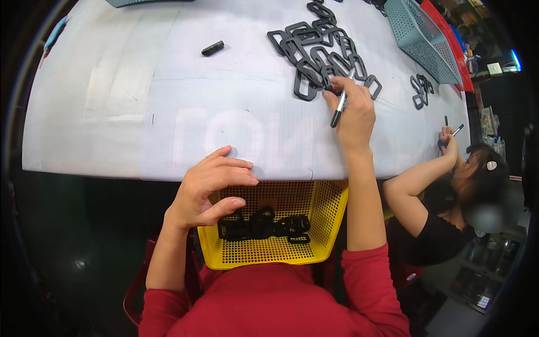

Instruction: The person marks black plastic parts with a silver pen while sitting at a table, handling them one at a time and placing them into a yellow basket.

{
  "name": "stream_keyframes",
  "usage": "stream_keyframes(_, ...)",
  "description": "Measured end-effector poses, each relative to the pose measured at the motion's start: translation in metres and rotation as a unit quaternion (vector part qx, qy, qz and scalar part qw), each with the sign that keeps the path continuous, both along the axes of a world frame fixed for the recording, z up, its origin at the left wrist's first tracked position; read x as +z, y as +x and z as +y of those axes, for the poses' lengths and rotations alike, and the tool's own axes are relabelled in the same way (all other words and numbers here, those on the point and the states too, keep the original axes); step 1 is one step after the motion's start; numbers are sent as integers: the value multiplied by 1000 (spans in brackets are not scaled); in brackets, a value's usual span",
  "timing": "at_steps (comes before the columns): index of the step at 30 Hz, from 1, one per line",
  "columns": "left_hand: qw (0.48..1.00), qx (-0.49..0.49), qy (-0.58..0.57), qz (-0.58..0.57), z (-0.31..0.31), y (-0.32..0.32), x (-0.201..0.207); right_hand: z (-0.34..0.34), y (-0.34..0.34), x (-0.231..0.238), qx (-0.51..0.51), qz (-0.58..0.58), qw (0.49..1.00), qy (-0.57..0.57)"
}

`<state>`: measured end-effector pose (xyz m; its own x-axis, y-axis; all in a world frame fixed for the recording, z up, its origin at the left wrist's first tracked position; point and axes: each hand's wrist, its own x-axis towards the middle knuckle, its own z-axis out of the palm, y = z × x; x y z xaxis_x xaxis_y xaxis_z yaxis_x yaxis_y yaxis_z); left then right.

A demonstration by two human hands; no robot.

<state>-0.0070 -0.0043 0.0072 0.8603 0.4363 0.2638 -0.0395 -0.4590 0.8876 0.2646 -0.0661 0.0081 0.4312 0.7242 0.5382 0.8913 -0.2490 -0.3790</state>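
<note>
My right hand [355, 106] is at the near side of a pile of black plastic frame-shaped rings [309, 50] on the white table. It holds a slim pen-like tool [339, 110], pale with a black end, across the fingers. The thumb and fingertips close on one black ring [328, 76] at the pile's edge; the exact grip is partly hidden. My left hand [210, 182] is held over the table's front edge and the yellow basket, fingers apart, with nothing in it. Below it, the yellow perforated basket [331, 224] rests against my body with several black plastic parts [264, 226] inside.
A small black piece [213, 49] lies alone on the white table [90, 112]. Blue-grey perforated baskets [421, 42] and a red tray [449, 33] stand at the far right. A co-worker [432, 208] sits to my right, holding a similar tool [457, 130] near a smaller ring pile [422, 90].
</note>
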Motion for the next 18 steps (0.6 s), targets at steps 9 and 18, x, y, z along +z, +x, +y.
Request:
stream_keyframes(9, 968, 129, -206, -65, -7, 15, 10, -25, -50, 25, 106, 560, 811, 128)
stream_keyframes(18, 928, 31, -359, -97, -5, 24, 22, -30, -84, 37, 215, 723, 655, -30)
